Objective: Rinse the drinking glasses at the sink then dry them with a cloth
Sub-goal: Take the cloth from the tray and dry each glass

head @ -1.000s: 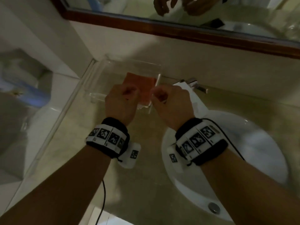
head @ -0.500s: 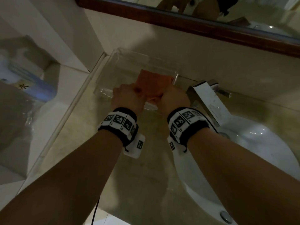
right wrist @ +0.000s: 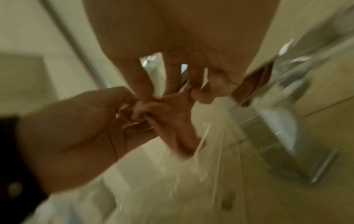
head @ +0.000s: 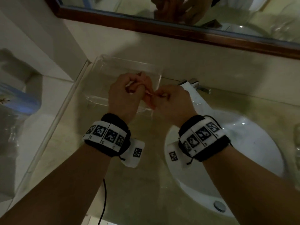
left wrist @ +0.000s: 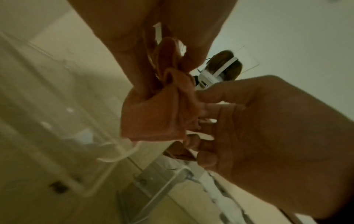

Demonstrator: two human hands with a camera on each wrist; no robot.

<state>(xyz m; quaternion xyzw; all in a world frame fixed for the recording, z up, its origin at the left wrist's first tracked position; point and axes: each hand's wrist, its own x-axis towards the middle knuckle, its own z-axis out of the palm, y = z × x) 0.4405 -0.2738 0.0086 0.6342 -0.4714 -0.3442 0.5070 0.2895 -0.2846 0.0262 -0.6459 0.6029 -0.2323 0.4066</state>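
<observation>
Left hand (head: 125, 96): we see its fingers curled round one end of the orange cloth (left wrist: 159, 115), above the clear tray (head: 103, 65).
Right hand (head: 174, 103): we see thumb and fingers pinching the other end of the same cloth, just beside the left hand; the grip is closed on the fabric.
Cloth: bunched and folded between the two hands, raised off the tray. In the head view only a small pale-orange strip shows between the knuckles; the left wrist view shows it best.
Tabletop (head: 146, 184): a beige, stone-like slab, glossy in places. It carries the tray at the back left and the sink (head: 253, 143) at the right.
Sink: a white oval basin set into the tabletop, with a round metal drain (head: 219, 205) at the near edge. The right forearm crosses over it.
Tap (head: 194, 88): a square, shiny metal fitting behind the basin, partly hidden by the right hand.
Glass (head: 297, 143): we make out a clear object at the far right edge, on the tabletop beside the basin; it is too blurred to describe further.
Wall and mirror (head: 178, 7): a pale wall rises behind the tabletop; a mirror in a dark wood frame hangs above it and reflects the two hands.
Left side: a white ledge lies beyond the tabletop edge.
Lighting: dim, with a yellow-green cast; the right wrist view is blurred.
</observation>
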